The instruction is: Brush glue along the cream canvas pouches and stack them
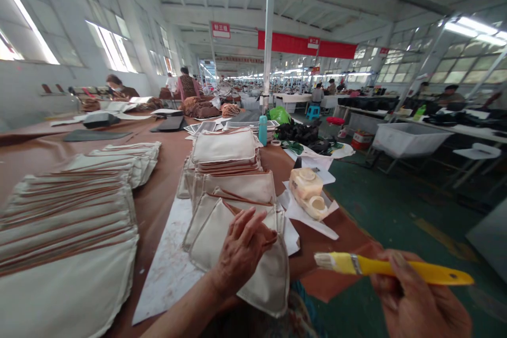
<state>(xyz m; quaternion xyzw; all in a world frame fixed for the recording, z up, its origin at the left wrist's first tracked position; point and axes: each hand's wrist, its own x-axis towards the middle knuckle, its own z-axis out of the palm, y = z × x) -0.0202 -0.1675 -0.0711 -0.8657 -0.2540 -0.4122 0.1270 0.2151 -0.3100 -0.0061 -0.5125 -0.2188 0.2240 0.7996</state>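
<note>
My right hand (420,296), at the lower right, grips the yellow handle of a flat paintbrush (415,270). Its pale bristles point left, over the table's edge. My left hand (243,248) is over the nearest off-white stitched panels (265,288), its fingers loosely bent and apart; whether it presses on them is unclear. The front panel reaches past the table edge. Behind that hand rises a stack of similar panels (224,146) with brown edges. A stained plastic container (307,182) with a round opening lies on white paper to the right.
Rows of overlapping panels (67,216) cover the left of the brown table (158,206). A turquoise bottle (262,130) and a heap of black scraps (299,134) stand farther back. White paper (170,259) lies under the stack. A grey bin (410,137) and co-workers are beyond.
</note>
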